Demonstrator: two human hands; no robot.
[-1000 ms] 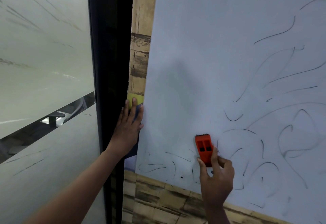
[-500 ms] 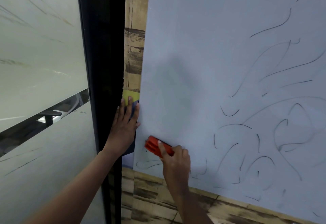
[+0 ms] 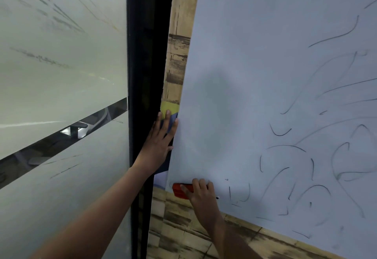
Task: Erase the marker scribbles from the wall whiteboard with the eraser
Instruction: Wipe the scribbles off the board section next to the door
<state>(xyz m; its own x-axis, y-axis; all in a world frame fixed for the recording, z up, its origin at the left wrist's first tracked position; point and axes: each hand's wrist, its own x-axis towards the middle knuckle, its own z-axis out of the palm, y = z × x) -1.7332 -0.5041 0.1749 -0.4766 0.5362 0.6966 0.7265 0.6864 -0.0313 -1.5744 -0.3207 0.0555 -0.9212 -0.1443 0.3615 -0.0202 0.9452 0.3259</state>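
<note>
The whiteboard [image 3: 255,75] fills the right side of the head view, with black marker scribbles [image 3: 318,173] across its right and lower parts. My right hand [image 3: 201,194] grips a red eraser [image 3: 180,190] and holds it flat against the board's bottom left corner. Only the eraser's left end shows past my fingers. My left hand [image 3: 160,144] lies flat with straight fingers against the board's left edge, over a yellow and dark blue patch [image 3: 168,109]. The board's upper left area is free of marks.
A black frame post [image 3: 145,75] stands just left of the board, with frosted glass [image 3: 61,75] beyond it. Wood-pattern wall [image 3: 179,228] shows between post and board and below the board's bottom edge.
My right hand has swept the eraser leftward and down along the board's lower edge to the bottom left corner. Scribbles there are gone. My left hand has stayed in place.
</note>
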